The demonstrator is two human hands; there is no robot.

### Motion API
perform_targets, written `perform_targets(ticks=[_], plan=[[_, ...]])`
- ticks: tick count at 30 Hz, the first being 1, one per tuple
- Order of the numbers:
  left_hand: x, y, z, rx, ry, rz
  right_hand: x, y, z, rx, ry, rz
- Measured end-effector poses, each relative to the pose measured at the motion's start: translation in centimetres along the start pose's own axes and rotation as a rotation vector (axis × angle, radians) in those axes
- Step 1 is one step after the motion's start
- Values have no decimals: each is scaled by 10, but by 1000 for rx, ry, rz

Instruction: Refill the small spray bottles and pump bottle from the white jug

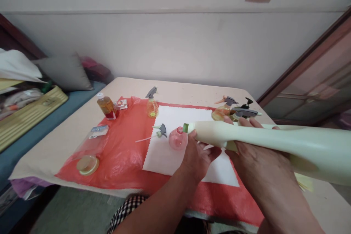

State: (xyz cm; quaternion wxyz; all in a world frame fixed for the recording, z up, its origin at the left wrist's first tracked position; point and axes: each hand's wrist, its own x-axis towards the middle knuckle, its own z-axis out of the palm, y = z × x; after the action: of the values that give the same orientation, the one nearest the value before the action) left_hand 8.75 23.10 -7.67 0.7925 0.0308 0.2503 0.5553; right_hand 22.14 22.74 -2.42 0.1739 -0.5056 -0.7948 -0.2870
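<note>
Tipping the big pale bottle [274, 142] sideways, right hand [255, 153] clamped underneath — aiming its green spout [185, 128] at the small pink bottle's [178, 139] mouth. Left hand [196, 155] closing round the neck, steadying.

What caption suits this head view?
Both hands, left hand and right hand, tilt a large pale bottle toward a small pink bottle.

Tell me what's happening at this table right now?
A person holds a large pale green bottle on its side in the right hand, its green spout right beside the open neck of a small pink bottle. The left hand is at the big bottle's neck, close to the pink bottle, which sits on a white cloth over a red sheet. A detached spray head lies beside it; other small spray bottles stand further back.
</note>
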Motion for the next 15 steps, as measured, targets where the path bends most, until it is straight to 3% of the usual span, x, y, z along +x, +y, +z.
perform_targets(ticks=[6,8,11,15], plan=[[2,-2,-6,115,26,5,-14,20,6,164,-38,9],[2,0,-6,156,36,25,-16,26,8,231,-54,126],[-4,10,-4,213,40,100,-14,30,8,380,-102,414],[-13,47,-8,458,44,327,0,26,7,640,-75,667]])
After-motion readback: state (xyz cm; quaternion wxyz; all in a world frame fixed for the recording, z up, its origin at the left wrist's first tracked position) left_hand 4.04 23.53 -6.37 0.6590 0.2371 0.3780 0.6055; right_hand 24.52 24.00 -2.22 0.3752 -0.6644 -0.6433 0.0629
